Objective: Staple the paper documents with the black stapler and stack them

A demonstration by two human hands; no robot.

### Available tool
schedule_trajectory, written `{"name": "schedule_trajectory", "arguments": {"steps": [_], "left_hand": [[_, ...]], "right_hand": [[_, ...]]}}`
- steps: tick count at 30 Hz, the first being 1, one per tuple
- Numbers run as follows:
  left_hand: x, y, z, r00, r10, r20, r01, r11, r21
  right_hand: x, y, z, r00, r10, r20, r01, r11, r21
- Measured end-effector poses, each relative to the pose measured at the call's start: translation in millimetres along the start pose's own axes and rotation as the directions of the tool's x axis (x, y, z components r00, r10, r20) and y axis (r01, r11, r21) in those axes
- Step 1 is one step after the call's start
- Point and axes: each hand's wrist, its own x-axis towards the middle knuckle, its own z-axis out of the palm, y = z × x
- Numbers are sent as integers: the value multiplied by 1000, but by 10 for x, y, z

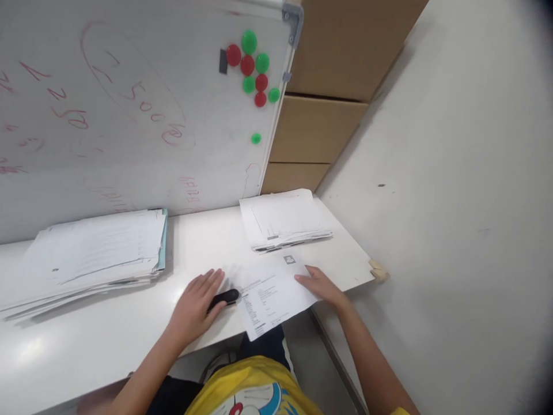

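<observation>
Printed white paper sheet [272, 294] lies under your flat, open right hand [322, 285]; your left hand [196, 308] rests open-palmed on a slim black stapler [224, 298].

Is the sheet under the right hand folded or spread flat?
Spread flat: the sheet lies on the desk, whole printed face showing.

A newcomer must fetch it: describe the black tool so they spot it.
On the white desk under the whiteboard, look near the front edge. The black tool lies under the left hand beside a printed sheet, the only dark thing among papers.
</observation>
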Motion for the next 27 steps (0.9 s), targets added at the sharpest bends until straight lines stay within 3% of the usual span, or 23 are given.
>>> {"name": "schedule_trajectory", "arguments": {"steps": [3,6,9,12,15,17,18,21,22,23,24,27], "left_hand": [[-79,-560,-284,973,-168,-160,192,971,145],[-243,-1107,-425,895,-367,-255,429,865,261],[-431,-1314,-371,873,-403,-274,476,828,296],[-548,-1188,-261,874,-332,-354,442,847,297],[-549,-894,-230,863,-199,-465,367,879,303],[-470,-646,-238,852,-110,-511,302,902,309],[-405,-511,-235,846,-80,-528,278,909,309],[-126,-104,-159,837,-28,-547,226,927,298],[-24,14,-113,844,-3,-536,192,935,297],[70,113,-65,855,32,-518,146,943,299],[148,188,-20,867,74,-493,89,950,300],[233,259,41,909,186,-373,-81,957,279]], "right_hand": [[369,-201,-394,961,-175,-215,117,958,-261],[890,-411,-654,905,-266,-332,114,903,-414],[1331,-521,-662,875,-281,-394,57,869,-492],[1507,-528,-531,824,-302,-479,-4,843,-539],[1416,-552,-315,741,-347,-575,-29,839,-543],[1231,-598,-40,703,-347,-621,46,894,-447],[1104,-623,156,705,-324,-631,144,936,-320],[633,-689,916,831,-306,-465,250,952,-178],[473,-712,1180,885,-292,-361,271,956,-110],[329,-739,1421,958,-222,-183,244,963,111],[209,-768,1622,987,-155,-38,159,935,318],[31,-842,1905,997,-54,56,5,760,649]]}}
